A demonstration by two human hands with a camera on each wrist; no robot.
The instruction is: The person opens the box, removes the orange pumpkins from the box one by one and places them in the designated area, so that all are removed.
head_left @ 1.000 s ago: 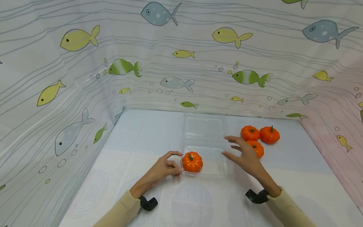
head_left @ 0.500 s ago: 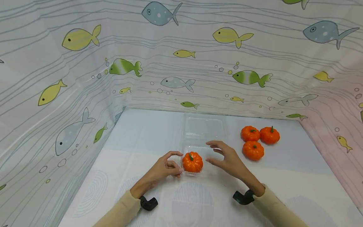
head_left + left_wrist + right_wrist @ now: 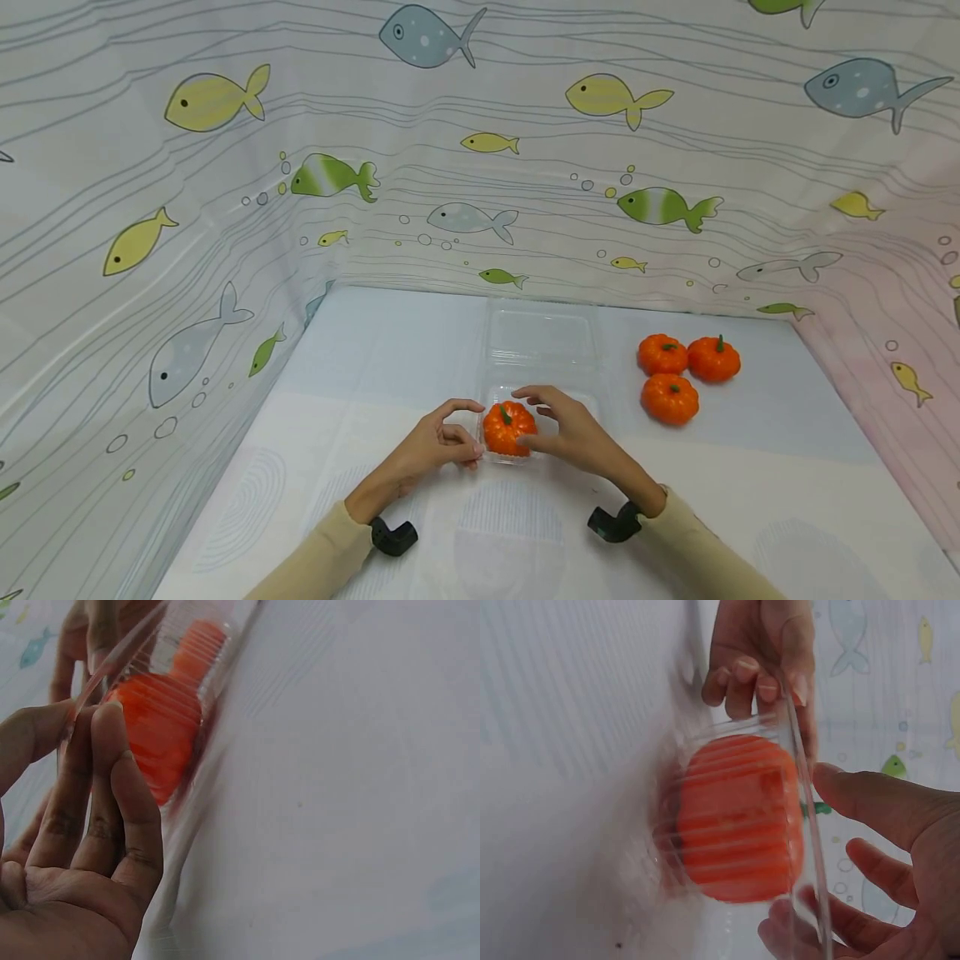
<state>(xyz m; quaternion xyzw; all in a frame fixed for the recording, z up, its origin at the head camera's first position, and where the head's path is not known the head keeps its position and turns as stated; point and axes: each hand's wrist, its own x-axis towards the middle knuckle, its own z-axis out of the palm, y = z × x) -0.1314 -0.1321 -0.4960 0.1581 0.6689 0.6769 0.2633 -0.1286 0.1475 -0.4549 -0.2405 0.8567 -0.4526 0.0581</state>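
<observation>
A small orange toy pumpkin (image 3: 507, 432) with a green stem sits in the left end of a clear plastic clamshell box (image 3: 504, 461), whose lid (image 3: 542, 333) lies folded back behind it. My left hand (image 3: 435, 443) pinches the box's left rim between thumb and fingers. Over the box, my right hand (image 3: 573, 433) has its thumb and fingers spread around the pumpkin's right side. In the right wrist view, the thumb (image 3: 847, 791) reaches over the rim near the green stem, and the pumpkin (image 3: 739, 821) shows through the ribbed wall.
Three more orange pumpkins stand in a cluster right of the box: one at the back (image 3: 662, 354), one at the right (image 3: 714, 360) and one in front (image 3: 670, 399). A fish-printed curtain (image 3: 420, 125) encloses the table (image 3: 360, 350) at the back and sides.
My right hand has moved left from beside the three pumpkins to the pumpkin in the box. The left hand stays at the box's left rim.
</observation>
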